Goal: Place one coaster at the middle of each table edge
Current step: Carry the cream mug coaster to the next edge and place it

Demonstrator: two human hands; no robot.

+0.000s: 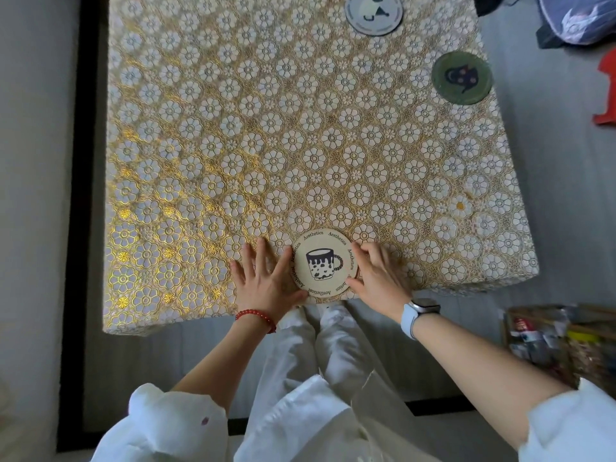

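Head view looks down on a cream coaster (324,263) printed with a spotted mug and the word "Aesthetics" round its rim; it lies flat at the near edge of the worktop (233,145), roughly midway along that edge. The left hand (266,278) lies flat on the cloth just beside it, fingers spread, thumb and forefinger touching its left rim. The right hand (376,275) touches the right rim with fingertips and thumb; its grip is loose and apart, pinching nothing, and the left likewise closes on nothing. A red bead bracelet (256,318) circles the left wrist and a pale-strapped watch (416,316) the right.

Well apart, a green coaster (462,77) with a dark figure sits close to the right edge, far along it. A grey coaster (373,13) lies at the far edge, partly cut off by the frame. Between these and the cream one the cloth is bare, a gold and white flower pattern covering the whole top and hanging over the sides.

White sleeves and trousers (316,378) fill the foreground below the near edge. Grey floor shows to the right, with a box of cluttered packets (560,341) near the right forearm, a red object (606,91) at the frame's side, and dark fabric (573,18) at the top corner. A black strip (78,195) runs along the left of the worktop.
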